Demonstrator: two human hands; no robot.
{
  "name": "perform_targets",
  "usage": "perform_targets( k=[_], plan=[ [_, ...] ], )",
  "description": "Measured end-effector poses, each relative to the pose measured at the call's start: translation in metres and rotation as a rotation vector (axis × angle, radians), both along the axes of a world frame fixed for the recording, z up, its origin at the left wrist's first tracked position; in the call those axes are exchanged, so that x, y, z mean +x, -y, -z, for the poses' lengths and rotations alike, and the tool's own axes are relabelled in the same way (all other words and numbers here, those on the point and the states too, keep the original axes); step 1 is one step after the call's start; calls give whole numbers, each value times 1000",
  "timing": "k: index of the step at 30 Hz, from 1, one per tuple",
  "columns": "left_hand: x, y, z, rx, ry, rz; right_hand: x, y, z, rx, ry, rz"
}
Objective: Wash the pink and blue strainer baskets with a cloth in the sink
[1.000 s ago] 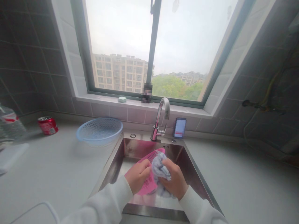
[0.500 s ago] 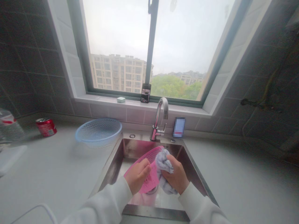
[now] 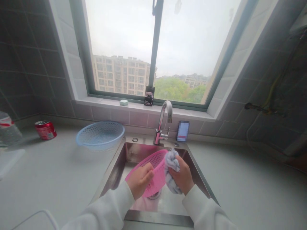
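Note:
Over the steel sink (image 3: pixel 115 167) my left hand (image 3: pixel 138 180) grips the near rim of a pink perforated basket (image 3: pixel 155 169), which is tilted with its hollow facing up and to the left. My right hand (image 3: pixel 184 175) is closed round a crumpled pale grey-blue cloth (image 3: pixel 172 166) and presses it against the basket's right rim. Both sleeves are white. The drain shows just below the basket.
A chrome tap (image 3: pixel 164 123) stands behind the sink. A blue perforated basket (image 3: pixel 100 135) sits on the counter to the left, with a red can (image 3: pixel 45 129) and a plastic bottle (image 3: pixel 7 131) farther left. A phone (image 3: pixel 149 95) and a small green block (image 3: pixel 124 102) rest on the windowsill.
The pink basket has turned from nearly edge-on to more open, hollow upward. My right hand with the cloth has slid up and right along its rim.

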State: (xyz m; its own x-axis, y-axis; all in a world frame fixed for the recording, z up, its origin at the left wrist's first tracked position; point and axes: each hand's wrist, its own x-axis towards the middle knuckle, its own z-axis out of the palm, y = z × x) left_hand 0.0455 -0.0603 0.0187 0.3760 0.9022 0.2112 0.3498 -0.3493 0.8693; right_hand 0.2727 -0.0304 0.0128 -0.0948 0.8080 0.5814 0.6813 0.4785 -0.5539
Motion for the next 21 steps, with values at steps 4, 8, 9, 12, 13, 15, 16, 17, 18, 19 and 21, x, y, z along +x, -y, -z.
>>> perform_targets(
  k=[4,8,9,12,13,15,16,17,18,19,21],
  plan=[
    [1,0,-4,0,-72,2,17,-12,1,-59,-43,52],
    [-1,0,-11,20,-74,72,18,-11,0,-38,-61,24],
    [-1,0,-12,24,-81,80,19,-11,0,-32,-61,22],
    [0,-1,-11,-13,-122,70,16,-6,-2,-4,-64,16],
    [1,-2,-9,-53,-128,52,12,-2,-2,14,-61,-1],
    [4,-2,-5,-127,-115,5,0,8,-2,47,-17,-90],
    [5,-3,-2,-133,-95,-14,-7,14,-2,59,27,-161],
    [6,-3,-1,-114,-71,-27,-14,19,-1,66,80,-238],
    [7,-3,1,-76,-46,-30,-19,23,-1,70,129,-304],
    [7,-3,1,-39,-26,-28,-21,23,0,67,157,-342],
    [5,-2,1,-29,-18,-21,-18,18,-1,49,131,-305]
  ],
)
